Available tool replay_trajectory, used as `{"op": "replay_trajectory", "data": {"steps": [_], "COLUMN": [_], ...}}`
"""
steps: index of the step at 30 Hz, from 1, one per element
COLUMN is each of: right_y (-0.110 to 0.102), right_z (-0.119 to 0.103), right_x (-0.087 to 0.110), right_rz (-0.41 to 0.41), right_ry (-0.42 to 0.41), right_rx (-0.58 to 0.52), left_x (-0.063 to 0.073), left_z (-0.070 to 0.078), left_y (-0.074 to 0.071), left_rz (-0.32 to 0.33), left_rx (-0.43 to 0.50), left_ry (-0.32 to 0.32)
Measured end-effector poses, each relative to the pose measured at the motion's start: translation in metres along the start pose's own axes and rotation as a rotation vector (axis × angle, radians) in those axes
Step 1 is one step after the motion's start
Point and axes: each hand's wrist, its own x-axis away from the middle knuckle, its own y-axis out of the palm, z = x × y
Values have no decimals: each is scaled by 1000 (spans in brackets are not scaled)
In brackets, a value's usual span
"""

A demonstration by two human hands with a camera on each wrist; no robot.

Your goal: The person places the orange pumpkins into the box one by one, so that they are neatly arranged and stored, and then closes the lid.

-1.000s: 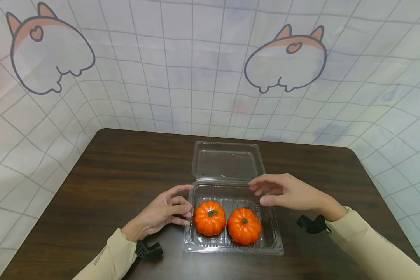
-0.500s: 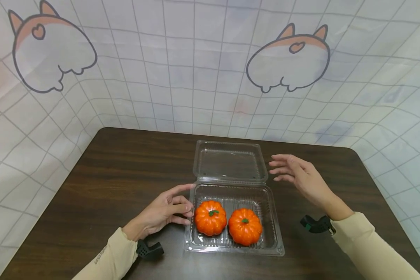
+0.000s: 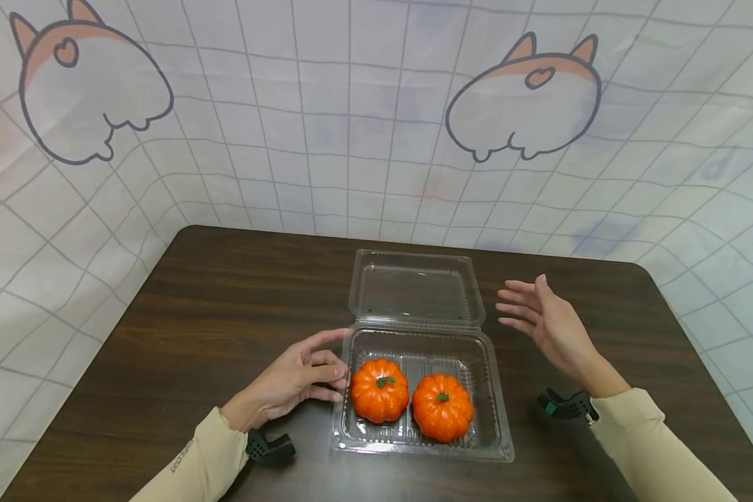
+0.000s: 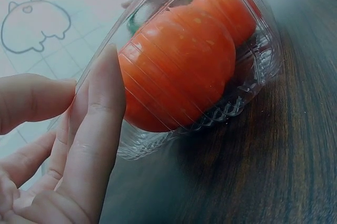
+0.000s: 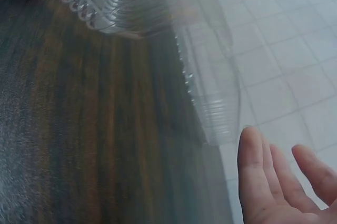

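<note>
A clear plastic clamshell container (image 3: 496,418) lies with its lid (image 3: 417,286) folded back flat behind it. Two orange pumpkins with green stems, a left pumpkin (image 3: 379,390) and a right pumpkin (image 3: 443,408), sit side by side in its base. At the base's left side my left hand (image 3: 301,380) pinches the rim; the left wrist view shows the thumb (image 4: 37,100) on one side of the edge and fingers on the other. My right hand (image 3: 549,324) is raised to the right of the lid, fingers extended and apart from it, holding nothing.
The dark wooden table (image 3: 226,293) extends around the container on all sides. Behind it hangs a white grid-patterned curtain (image 3: 326,139) with cartoon corgi drawings. Black wrist devices (image 3: 270,446) are strapped at both sleeves.
My right hand has moved from over the base's right back corner out to the right and back, beside the lid, its palm turning. The left hand keeps its place on the rim.
</note>
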Motion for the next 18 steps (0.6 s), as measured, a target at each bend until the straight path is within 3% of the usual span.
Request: {"op": "replay_trajectory", "data": {"steps": [4, 13, 18], "right_y": [-4, -10, -8], "right_z": [9, 23, 27], "right_x": [-2, -4, -9], "right_rz": [-2, -101, -159], "right_ry": [32, 105, 162], "right_rx": [-30, -101, -222], "left_x": [0, 0, 0], "left_z": [0, -1, 1], "left_y": [1, 3, 2], "left_rz": [4, -4, 3], "left_rx": [1, -1, -4], "left_ry": [-6, -2, -7]}}
